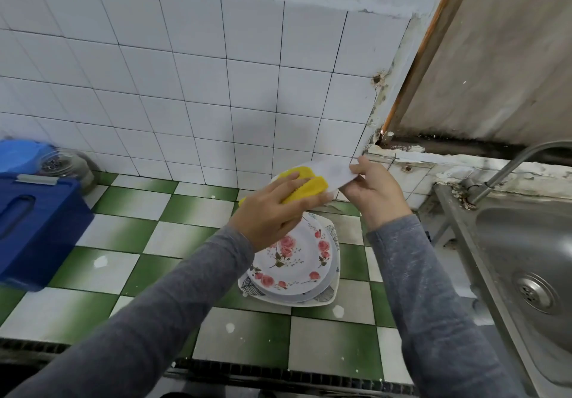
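The left hand has its fingers curled over a folded yellow cloth and presses it against a white plate. This plate is held in the air, tilted, just above the middle of the view. It is blurred, so it is probably a plate, though its shape is hard to make out. The right hand pinches the plate's rim at its three o'clock side, thumb on top and the other fingers beneath. Both hands are close together, with the cloth and the plate between them.

Directly below, toward six o'clock from the hands, a stack of plates sits on the green and white checked surface. The top one has a pink rose pattern. At nine o'clock a blue box stands on the surface, with a glass jar just behind it. At four o'clock is a steel sink, and its tap rises at three o'clock. A white tiled wall fills the view from ten to one o'clock.
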A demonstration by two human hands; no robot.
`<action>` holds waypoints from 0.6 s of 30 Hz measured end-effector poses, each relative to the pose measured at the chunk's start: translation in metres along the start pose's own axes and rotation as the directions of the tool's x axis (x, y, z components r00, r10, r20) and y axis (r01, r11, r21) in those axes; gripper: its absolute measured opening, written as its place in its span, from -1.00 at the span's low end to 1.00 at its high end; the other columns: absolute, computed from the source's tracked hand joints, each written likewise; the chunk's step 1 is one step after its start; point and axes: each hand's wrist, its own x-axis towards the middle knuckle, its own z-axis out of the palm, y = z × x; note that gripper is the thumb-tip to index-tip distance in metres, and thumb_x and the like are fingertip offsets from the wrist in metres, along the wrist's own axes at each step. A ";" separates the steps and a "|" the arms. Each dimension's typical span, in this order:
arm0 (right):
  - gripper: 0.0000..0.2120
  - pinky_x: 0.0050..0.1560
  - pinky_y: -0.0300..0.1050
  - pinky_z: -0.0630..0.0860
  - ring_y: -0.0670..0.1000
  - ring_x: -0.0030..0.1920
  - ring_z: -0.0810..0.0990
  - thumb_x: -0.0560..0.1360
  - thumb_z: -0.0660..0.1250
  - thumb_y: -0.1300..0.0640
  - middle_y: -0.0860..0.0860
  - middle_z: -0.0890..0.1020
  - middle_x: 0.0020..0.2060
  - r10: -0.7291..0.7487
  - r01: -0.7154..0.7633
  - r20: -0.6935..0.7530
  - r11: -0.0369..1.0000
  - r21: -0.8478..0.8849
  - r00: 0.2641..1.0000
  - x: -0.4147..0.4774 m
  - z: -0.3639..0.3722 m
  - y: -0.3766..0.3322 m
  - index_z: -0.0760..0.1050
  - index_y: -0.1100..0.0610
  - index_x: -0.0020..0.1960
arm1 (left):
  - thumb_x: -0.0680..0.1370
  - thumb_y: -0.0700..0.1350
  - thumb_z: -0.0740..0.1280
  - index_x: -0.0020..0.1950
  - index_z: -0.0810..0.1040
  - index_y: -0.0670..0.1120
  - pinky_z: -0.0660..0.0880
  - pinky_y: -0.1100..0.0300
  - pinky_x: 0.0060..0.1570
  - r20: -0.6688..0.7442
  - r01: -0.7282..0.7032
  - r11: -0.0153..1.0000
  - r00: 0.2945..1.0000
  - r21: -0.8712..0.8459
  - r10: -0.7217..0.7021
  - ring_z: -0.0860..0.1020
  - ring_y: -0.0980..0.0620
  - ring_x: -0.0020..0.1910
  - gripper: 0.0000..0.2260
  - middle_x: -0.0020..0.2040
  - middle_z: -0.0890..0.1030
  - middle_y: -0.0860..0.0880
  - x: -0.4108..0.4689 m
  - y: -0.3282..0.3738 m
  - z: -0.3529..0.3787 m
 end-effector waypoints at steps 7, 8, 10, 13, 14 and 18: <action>-0.72 -0.16 -0.06 0.65 0.07 -0.05 0.66 0.63 0.31 0.04 0.11 0.62 0.05 -0.093 0.206 0.230 0.817 -0.538 0.969 0.009 -0.032 0.016 0.48 0.08 0.31 | 0.52 -0.29 0.39 0.35 0.44 0.14 0.58 0.18 -0.35 -0.167 0.286 0.952 0.939 -0.112 -0.302 0.57 -0.01 -0.32 -0.51 0.09 0.63 -0.04 -0.001 -0.014 -0.012; -0.62 -0.22 -0.18 0.62 0.01 -0.02 0.66 0.62 0.33 -0.02 0.04 0.64 0.09 -0.139 0.282 0.272 0.744 -0.606 0.952 0.009 -0.039 0.019 0.44 0.01 0.41 | 0.55 -0.24 0.37 0.33 0.46 0.15 0.61 0.15 -0.32 -0.191 0.377 0.905 0.891 -0.197 -0.413 0.59 0.03 -0.29 -0.57 0.07 0.63 0.02 -0.003 -0.015 -0.013; -0.56 -0.15 -0.35 0.57 -0.21 0.10 0.61 0.59 0.35 -0.07 -0.10 0.62 0.17 -0.268 0.467 0.385 0.576 -0.671 0.883 0.017 -0.058 0.026 0.43 -0.06 0.45 | 0.60 -0.15 0.34 0.28 0.52 0.21 0.65 0.11 -0.19 -0.142 0.560 0.707 0.732 -0.431 -0.667 0.62 0.16 -0.18 -0.67 0.05 0.64 0.19 -0.006 -0.015 -0.016; -0.59 0.36 -0.01 0.48 -0.22 0.34 0.44 0.56 0.37 -0.13 -0.20 0.50 0.31 -0.347 0.608 0.502 0.368 -0.703 0.792 0.028 -0.085 0.035 0.44 -0.26 0.40 | 0.60 -0.15 0.36 0.18 0.57 0.24 0.67 0.06 -0.08 0.063 0.669 0.292 0.452 -0.684 -0.890 0.63 0.22 -0.07 -0.71 -0.02 0.65 0.31 -0.009 -0.011 -0.019; -0.61 0.39 0.10 0.46 -0.13 0.38 0.43 0.57 0.37 -0.11 -0.21 0.48 0.33 -0.341 0.600 0.496 0.394 -0.696 0.799 0.028 -0.092 0.037 0.43 -0.32 0.37 | 0.59 -0.19 0.38 0.16 0.59 0.23 0.66 -0.01 -0.05 0.115 0.642 0.177 0.386 -0.746 -0.916 0.65 0.13 -0.01 -0.69 0.00 0.66 0.26 -0.010 -0.011 -0.019; -0.61 0.13 0.19 0.63 0.06 0.31 0.56 0.59 0.35 0.01 -0.12 0.49 0.37 -0.314 0.567 0.488 0.606 -0.557 0.814 0.023 -0.105 0.041 0.47 -0.31 0.36 | 0.54 -0.28 0.41 0.15 0.62 0.23 0.64 -0.18 -0.03 0.265 0.498 -0.113 0.246 -0.860 -0.932 0.64 -0.19 0.09 -0.61 0.19 0.64 -0.05 -0.015 -0.011 -0.015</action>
